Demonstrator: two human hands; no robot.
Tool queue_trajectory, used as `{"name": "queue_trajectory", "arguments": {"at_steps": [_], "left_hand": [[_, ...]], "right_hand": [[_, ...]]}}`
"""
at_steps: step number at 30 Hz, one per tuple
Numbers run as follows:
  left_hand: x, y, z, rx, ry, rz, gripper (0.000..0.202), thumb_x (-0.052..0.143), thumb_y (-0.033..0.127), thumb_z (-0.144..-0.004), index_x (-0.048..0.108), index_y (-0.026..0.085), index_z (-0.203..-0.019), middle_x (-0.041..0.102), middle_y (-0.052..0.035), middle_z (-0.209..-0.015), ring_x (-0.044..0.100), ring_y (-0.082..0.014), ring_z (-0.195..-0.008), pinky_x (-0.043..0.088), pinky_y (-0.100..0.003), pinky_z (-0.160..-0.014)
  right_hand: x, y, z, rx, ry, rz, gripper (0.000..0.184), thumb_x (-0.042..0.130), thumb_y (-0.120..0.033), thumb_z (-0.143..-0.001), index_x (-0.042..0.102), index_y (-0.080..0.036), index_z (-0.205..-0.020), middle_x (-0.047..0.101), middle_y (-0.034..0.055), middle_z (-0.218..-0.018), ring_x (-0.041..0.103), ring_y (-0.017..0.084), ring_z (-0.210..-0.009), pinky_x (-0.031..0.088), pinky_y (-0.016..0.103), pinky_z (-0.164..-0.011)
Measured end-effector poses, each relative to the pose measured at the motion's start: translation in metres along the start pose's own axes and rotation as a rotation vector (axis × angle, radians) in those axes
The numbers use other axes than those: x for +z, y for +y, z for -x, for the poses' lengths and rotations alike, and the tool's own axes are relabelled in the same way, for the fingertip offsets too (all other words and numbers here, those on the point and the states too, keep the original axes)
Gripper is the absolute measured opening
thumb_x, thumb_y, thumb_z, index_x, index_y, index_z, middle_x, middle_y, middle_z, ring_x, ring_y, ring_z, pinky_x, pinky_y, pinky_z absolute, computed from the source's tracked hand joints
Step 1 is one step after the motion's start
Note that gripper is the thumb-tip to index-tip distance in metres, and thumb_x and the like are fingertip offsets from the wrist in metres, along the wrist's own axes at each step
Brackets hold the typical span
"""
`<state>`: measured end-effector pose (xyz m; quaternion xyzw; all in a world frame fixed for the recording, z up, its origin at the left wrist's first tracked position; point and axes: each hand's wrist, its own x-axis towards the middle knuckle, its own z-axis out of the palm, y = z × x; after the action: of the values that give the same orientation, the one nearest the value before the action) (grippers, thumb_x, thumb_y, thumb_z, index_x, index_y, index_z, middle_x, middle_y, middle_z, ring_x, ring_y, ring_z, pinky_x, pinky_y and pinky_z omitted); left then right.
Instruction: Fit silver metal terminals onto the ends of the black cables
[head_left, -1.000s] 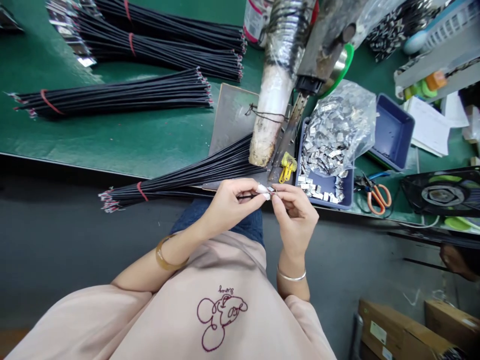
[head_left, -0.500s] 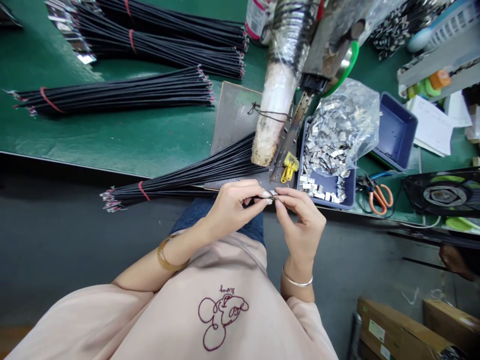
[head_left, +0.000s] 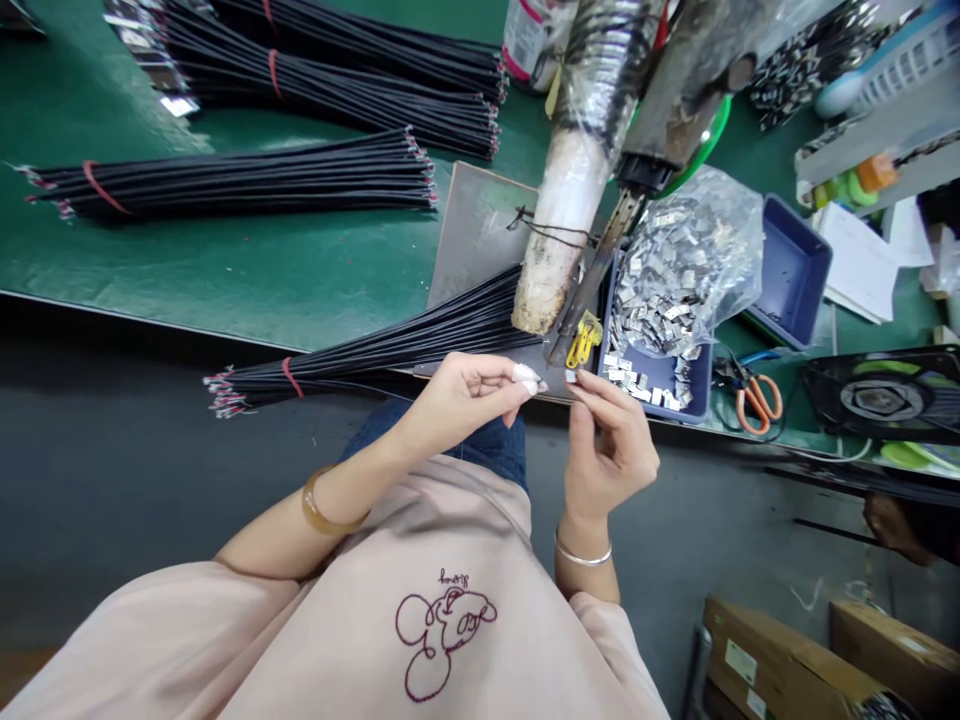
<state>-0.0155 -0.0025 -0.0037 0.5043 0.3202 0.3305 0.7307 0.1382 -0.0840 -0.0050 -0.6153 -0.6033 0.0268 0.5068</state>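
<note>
My left hand (head_left: 484, 392) is closed in a pinch, with white wrapping on a fingertip. A short dark tip, apparently the end of a black cable, pokes out of that pinch. Across a small gap, my right hand (head_left: 613, 440) holds a small silvery metal piece (head_left: 571, 376) at its fingertips. Behind my left hand a bundle of black cables (head_left: 390, 335), tied with a red band, lies over the table edge. Loose metal pieces (head_left: 645, 385) and a plastic bag (head_left: 686, 260) full of them fill a blue tray (head_left: 697, 405) beside my right hand.
A white wrapped post (head_left: 551, 240) and a metal tool arm (head_left: 596, 275) reach down over a grey plate (head_left: 480, 220). Yellow clips (head_left: 583, 342), orange-handled pliers (head_left: 759, 400) and a black fan (head_left: 885, 392) lie rightward. More cable bundles (head_left: 247, 180) rest on the green table (head_left: 187, 270).
My hands have moved apart from where their fingertips met. The right hand has shifted slightly right with a small metal piece; the left stays pinched near the same place.
</note>
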Motion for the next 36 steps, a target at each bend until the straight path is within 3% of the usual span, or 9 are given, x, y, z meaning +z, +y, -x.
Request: {"name": "queue_trajectory", "arguments": {"at_steps": [5, 9, 13, 22, 32, 36], "left_hand": [[0.007, -0.001, -0.003, 0.002, 0.068, -0.006, 0.009, 0.070, 0.020, -0.074, 0.070, 0.012, -0.070, 0.058, 0.0011, -0.060, 0.048, -0.0077, -0.056, 0.040, -0.021, -0.054], [0.008, 0.001, -0.003, -0.005, 0.101, -0.029, 0.009, 0.068, 0.020, -0.073, 0.068, 0.013, -0.068, 0.057, 0.0020, -0.058, 0.045, -0.0069, -0.054, 0.036, -0.020, -0.052], [0.005, 0.003, -0.003, 0.005, 0.078, -0.039, 0.013, 0.067, 0.024, -0.079, 0.072, 0.013, -0.073, 0.067, -0.0021, -0.067, 0.056, -0.0104, -0.062, 0.046, -0.022, -0.061], [0.006, 0.001, -0.005, 0.021, 0.087, -0.086, 0.020, 0.067, 0.027, -0.081, 0.070, 0.013, -0.067, 0.066, -0.0020, -0.066, 0.057, -0.0114, -0.063, 0.046, -0.023, -0.061], [0.009, 0.001, -0.008, 0.029, 0.138, -0.097, 0.015, 0.067, 0.022, -0.077, 0.068, 0.013, -0.065, 0.062, -0.0003, -0.061, 0.053, -0.0102, -0.059, 0.042, -0.022, -0.057], [0.010, -0.001, -0.008, 0.026, 0.150, -0.118, 0.014, 0.066, 0.021, -0.076, 0.069, 0.013, -0.065, 0.063, -0.0013, -0.062, 0.051, -0.0100, -0.058, 0.040, -0.022, -0.055]], "right_hand": [[0.001, -0.002, 0.003, -0.149, -0.022, -0.028, 0.019, 0.059, -0.017, -0.094, 0.067, -0.028, -0.107, 0.079, 0.0031, -0.107, 0.077, 0.019, -0.094, 0.065, 0.035, -0.077], [0.004, 0.004, 0.003, 0.003, 0.017, -0.066, 0.011, 0.060, -0.016, -0.094, 0.064, -0.026, -0.097, 0.079, 0.0031, -0.101, 0.077, 0.018, -0.091, 0.065, 0.036, -0.079], [0.004, 0.009, 0.001, 0.102, 0.003, -0.146, 0.008, 0.065, -0.018, -0.090, 0.062, -0.025, -0.091, 0.078, 0.0040, -0.102, 0.077, 0.020, -0.092, 0.066, 0.039, -0.080], [0.004, 0.014, 0.001, -0.083, -0.058, -0.037, 0.015, 0.068, -0.014, -0.087, 0.063, -0.027, -0.093, 0.079, 0.0030, -0.108, 0.078, 0.019, -0.094, 0.067, 0.035, -0.077], [0.010, 0.019, 0.000, -0.163, -0.026, -0.028, 0.018, 0.069, -0.013, -0.087, 0.063, -0.028, -0.096, 0.080, 0.0015, -0.108, 0.079, 0.018, -0.089, 0.067, 0.033, -0.073], [0.011, 0.016, -0.001, -0.123, 0.027, 0.014, 0.019, 0.070, -0.011, -0.086, 0.065, -0.026, -0.096, 0.079, 0.0034, -0.113, 0.079, 0.018, -0.089, 0.067, 0.030, -0.070]]}}
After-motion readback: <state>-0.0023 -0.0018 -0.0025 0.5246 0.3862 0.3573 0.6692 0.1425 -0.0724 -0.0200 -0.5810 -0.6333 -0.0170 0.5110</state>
